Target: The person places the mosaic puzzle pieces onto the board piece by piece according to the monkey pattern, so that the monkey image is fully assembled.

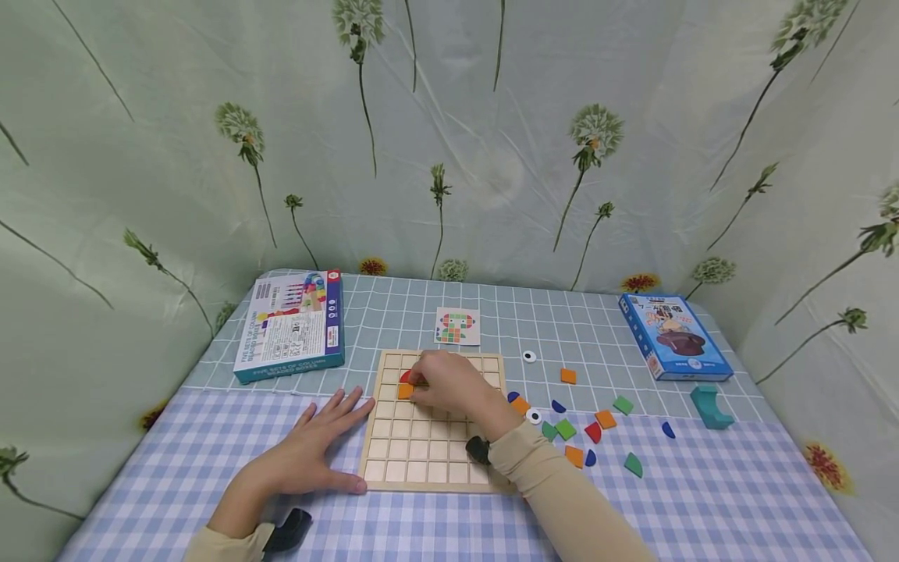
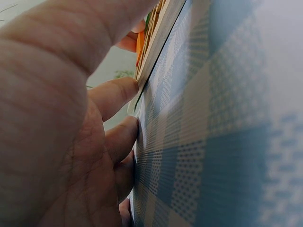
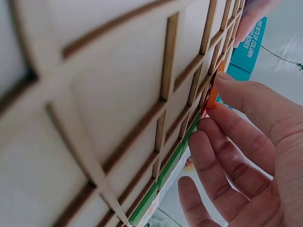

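Observation:
My right hand [image 1: 449, 382] is over the upper left part of a wooden grid board [image 1: 395, 472]. Between thumb and index finger it pinches an orange square tile [image 3: 214, 92], tilted against the grid in the right wrist view. Just behind that tile, a red piece [image 1: 405, 375] shows on the board. Green tiles [image 3: 171, 166] lie along the board's far side, hidden by the hand in the head view. Fingers spread, my left hand [image 1: 309, 449] rests on the checked cloth, its thumb and index fingertips at the board's left edge.
A small pattern card [image 1: 457, 326] lies behind the board. Loose coloured pieces, including a green square [image 1: 565, 429] and an eye disc [image 1: 529, 357], are scattered to the right. A bead-set box [image 1: 289, 324] stands back left; a blue box [image 1: 676, 337] and a teal curved block [image 1: 711, 407] are at right.

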Demonstrator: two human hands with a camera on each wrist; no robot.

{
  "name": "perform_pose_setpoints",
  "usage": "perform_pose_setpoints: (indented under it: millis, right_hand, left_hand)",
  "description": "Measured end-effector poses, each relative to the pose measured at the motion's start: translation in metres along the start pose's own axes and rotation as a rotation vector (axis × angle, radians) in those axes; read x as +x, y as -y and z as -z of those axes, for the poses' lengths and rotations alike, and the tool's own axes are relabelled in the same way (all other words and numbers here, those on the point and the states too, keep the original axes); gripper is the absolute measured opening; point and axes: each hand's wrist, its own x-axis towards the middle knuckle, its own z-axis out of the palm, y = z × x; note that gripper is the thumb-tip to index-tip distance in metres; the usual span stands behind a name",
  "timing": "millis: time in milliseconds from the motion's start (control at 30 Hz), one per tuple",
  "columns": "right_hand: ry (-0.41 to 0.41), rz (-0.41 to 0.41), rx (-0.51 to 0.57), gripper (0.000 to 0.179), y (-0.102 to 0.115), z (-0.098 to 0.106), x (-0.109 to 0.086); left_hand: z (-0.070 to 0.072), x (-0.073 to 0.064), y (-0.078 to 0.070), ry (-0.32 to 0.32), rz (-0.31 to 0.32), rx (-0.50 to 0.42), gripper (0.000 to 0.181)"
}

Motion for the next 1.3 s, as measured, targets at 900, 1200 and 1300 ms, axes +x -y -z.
perform_pose_setpoints:
  millis: [900,1200,1300]
  right_hand:
    - [0.013,0.017,-0.035,0.015,0.0,-0.003,0.002]
    - [-0.001,0.026,-0.023,0.013,-0.008,0.006,-0.008]
    - [0.001,0.006,0.002,0.013,-0.016,0.013,-0.015]
  left_hand:
    - [0.0,0.0,-0.001,0.0,-0.001,-0.002,0.117]
    - [0.0,0.0,-0.002,-0.001,-0.005,0.006,0.118]
    - [0.0,0.0,-0.001,-0.001,-0.009,0.005,0.118]
